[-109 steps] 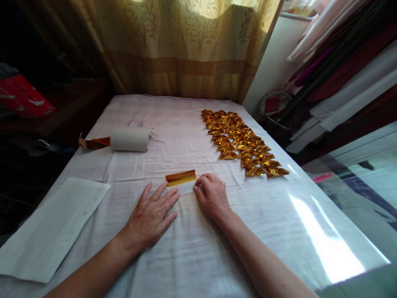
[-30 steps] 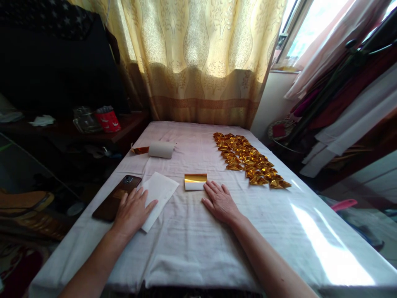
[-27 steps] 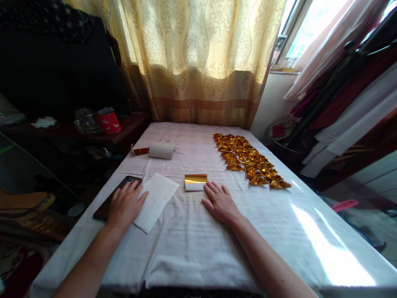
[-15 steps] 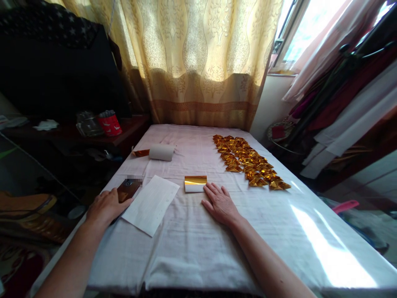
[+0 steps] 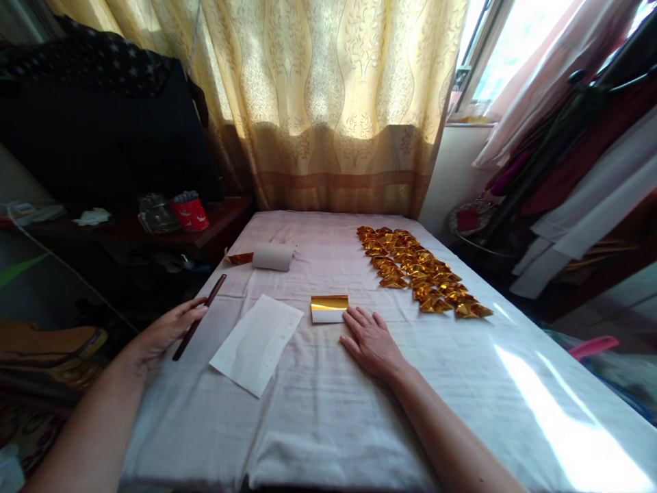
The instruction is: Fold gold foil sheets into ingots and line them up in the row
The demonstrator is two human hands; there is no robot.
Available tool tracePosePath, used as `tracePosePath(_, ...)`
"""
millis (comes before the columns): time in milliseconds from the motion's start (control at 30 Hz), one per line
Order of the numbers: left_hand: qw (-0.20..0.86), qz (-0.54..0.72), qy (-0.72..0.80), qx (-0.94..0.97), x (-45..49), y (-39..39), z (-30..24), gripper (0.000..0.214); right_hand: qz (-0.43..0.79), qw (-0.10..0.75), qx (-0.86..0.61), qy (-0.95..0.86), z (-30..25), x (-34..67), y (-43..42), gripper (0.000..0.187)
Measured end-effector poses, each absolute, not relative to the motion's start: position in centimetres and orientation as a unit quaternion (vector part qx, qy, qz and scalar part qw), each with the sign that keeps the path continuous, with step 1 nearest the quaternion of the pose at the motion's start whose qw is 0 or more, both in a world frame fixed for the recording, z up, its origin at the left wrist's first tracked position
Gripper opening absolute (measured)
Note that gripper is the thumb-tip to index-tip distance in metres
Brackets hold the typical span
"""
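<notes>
Gold folded paper pieces (image 5: 421,274) lie done; one half-folded gold-white sheet (image 5: 329,309) sits beside your flat right hand (image 5: 373,340); left hand (image 5: 163,333) grips a slim dark phone (image 5: 200,317).

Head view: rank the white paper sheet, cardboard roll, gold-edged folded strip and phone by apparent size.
1. white paper sheet, clearly largest.
2. cardboard roll and gold-edged folded strip: look alike; the roll lies farther off, so unranked.
3. phone, a thin sliver, edge-on in the left hand.
</notes>
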State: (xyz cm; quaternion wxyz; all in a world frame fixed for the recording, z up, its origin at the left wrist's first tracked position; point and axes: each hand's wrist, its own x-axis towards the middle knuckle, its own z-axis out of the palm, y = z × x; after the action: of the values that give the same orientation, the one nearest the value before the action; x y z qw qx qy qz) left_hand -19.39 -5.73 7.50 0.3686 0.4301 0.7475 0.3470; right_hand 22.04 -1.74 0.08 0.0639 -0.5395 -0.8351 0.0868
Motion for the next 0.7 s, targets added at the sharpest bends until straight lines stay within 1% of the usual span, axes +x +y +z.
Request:
tracePosePath(33, 0.427, 0.379, 0.717, 0.4, -19.1, -6.0, 7.9, 0.067, 0.088, 0.064, -0.541, -0.834, 0.1, 22.0, -1.8, 0.057)
tracePosePath(67, 0.456, 0.408, 0.704, 0.361, -18.8, -6.4, 8.3, 0.062, 0.089, 0.063, -0.541, -0.834, 0.2, 22.0, -1.8, 0.057)
tracePosePath(133, 0.481, 0.462, 0.683, 0.3, -17.9, -6.9, 8.8, 0.057, 0.09, 0.064, -0.541, -0.834, 0.3, 22.0, -1.8, 0.057)
tracePosePath(200, 0.495, 0.509, 0.647, 0.279, -17.0, -7.3, 9.1, 0.06, 0.089, 0.066, -0.539, -0.835, 0.3, 22.0, -1.9, 0.057)
tracePosePath(300, 0.525, 0.511, 0.625, 0.27, -16.1, -7.5, 9.2, 0.069, 0.088, 0.067, -0.54, -0.834, 0.3, 22.0, -1.9, 0.057)
tracePosePath(433, 0.554, 0.509, 0.601, 0.27, -15.8, -7.5, 9.3, 0.071, 0.088, 0.065, -0.541, -0.834, 0.2, 22.0, -1.8, 0.057)
tracePosePath(600, 0.554, 0.495, 0.602, 0.292, -16.1, -7.2, 9.0, 0.073, 0.085, 0.065, -0.54, -0.835, 0.1, 22.0, -1.8, 0.057)
tracePosePath(700, 0.53, 0.467, 0.63, 0.324, -16.9, -6.5, 8.4, 0.073, 0.085, 0.067, -0.539, -0.835, 0.1, 22.0, -1.8, 0.057)
